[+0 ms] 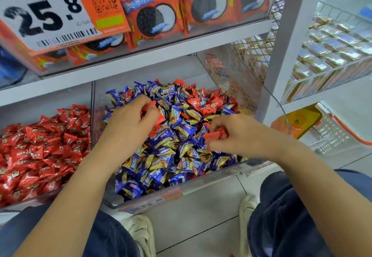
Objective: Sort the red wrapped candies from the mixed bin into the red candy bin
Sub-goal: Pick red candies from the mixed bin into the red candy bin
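The mixed bin (213, 180) in the middle holds a heap of blue-and-gold wrapped candies (161, 164) with red wrapped candies (203, 103) scattered mostly toward its back. My left hand (128, 119) lies over the heap's left side and grips red candies (155, 113) in its curled fingers. My right hand (235, 133) is over the right side and pinches red candies (215, 134) between thumb and fingers. The red candy bin (30, 200) to the left is piled with red wrapped candies (40, 152).
A clear divider (92, 115) separates the two bins. The shelf above carries red cookie packs (155, 17) and a price sign (44, 15). A wire mesh panel (237, 71) closes the right side. A wire rack of gold packets (332, 51) and a basket (338, 133) stand right. My knees and shoes are below.
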`<action>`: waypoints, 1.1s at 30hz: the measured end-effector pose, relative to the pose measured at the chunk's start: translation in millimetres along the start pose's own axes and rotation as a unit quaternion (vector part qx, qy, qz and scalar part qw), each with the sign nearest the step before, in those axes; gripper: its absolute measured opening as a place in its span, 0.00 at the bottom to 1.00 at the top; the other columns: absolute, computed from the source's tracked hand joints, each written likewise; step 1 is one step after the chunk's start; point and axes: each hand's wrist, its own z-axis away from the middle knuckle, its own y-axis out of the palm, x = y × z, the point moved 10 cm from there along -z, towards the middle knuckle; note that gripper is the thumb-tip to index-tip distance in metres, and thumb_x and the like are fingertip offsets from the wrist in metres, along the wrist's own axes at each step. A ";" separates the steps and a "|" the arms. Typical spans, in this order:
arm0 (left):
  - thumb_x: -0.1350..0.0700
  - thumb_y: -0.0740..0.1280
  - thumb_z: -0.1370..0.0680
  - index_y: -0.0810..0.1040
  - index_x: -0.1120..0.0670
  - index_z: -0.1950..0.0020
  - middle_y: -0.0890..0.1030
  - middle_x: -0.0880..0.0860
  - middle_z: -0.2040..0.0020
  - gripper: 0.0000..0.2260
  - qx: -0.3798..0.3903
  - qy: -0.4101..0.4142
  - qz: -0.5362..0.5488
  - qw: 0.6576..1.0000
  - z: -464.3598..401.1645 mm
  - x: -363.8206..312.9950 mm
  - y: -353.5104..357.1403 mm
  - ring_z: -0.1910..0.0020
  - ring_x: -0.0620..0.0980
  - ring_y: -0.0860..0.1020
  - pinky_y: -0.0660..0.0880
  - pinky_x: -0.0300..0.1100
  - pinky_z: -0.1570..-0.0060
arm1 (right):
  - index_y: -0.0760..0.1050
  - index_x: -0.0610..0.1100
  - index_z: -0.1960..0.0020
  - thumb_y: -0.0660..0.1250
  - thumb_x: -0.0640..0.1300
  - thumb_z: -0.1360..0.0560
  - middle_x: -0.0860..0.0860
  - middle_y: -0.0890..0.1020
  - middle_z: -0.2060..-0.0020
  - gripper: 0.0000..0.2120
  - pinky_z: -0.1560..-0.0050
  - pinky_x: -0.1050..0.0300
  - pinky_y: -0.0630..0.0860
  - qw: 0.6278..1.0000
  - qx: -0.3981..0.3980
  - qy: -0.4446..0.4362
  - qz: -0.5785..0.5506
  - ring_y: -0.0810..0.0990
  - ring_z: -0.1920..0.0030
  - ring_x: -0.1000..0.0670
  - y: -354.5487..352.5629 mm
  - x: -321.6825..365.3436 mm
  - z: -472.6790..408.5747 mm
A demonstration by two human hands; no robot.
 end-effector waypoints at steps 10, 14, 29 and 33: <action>0.45 0.61 0.21 0.76 0.54 0.55 0.76 0.53 0.67 0.14 -0.015 -0.019 -0.087 0.996 -1.9 12.7 -13.9 0.67 0.49 0.73 0.66 0.45 0.65 | 0.71 0.51 0.63 0.66 0.52 0.26 0.49 0.76 0.72 0.09 0.69 0.64 0.66 0.989 -0.143 0.032 0.005 0.73 0.69 0.50 -38.9 -24.9 6.8; 0.52 0.61 0.19 0.76 0.50 0.43 0.81 0.47 0.54 0.08 0.042 0.027 -0.128 0.991 0.8 7.4 7.5 0.64 0.43 0.74 0.67 0.41 0.62 | 0.74 0.47 0.62 0.69 0.54 0.28 0.50 0.77 0.69 0.12 0.66 0.54 0.65 0.980 -0.190 0.037 0.046 0.74 0.66 0.50 -44.5 -31.1 0.0; 0.49 0.63 0.22 0.78 0.49 0.47 0.77 0.48 0.49 0.07 0.089 0.048 -0.190 0.977 -2.8 -10.6 16.1 0.52 0.48 0.75 0.70 0.43 0.54 | 0.62 0.52 0.27 0.66 0.46 0.26 0.42 0.78 0.44 0.29 0.51 0.54 0.72 0.985 -0.105 0.126 0.046 0.77 0.49 0.43 -25.3 -64.8 -59.9; 0.50 0.67 0.24 0.76 0.51 0.56 0.76 0.47 0.61 0.05 0.024 0.014 -0.063 0.998 -28.5 -39.2 7.7 0.60 0.49 0.73 0.63 0.42 0.61 | 0.71 0.51 0.32 0.66 0.48 0.27 0.45 0.80 0.43 0.22 0.52 0.55 0.73 0.987 -0.091 0.113 0.063 0.78 0.48 0.43 -17.1 -62.1 -66.0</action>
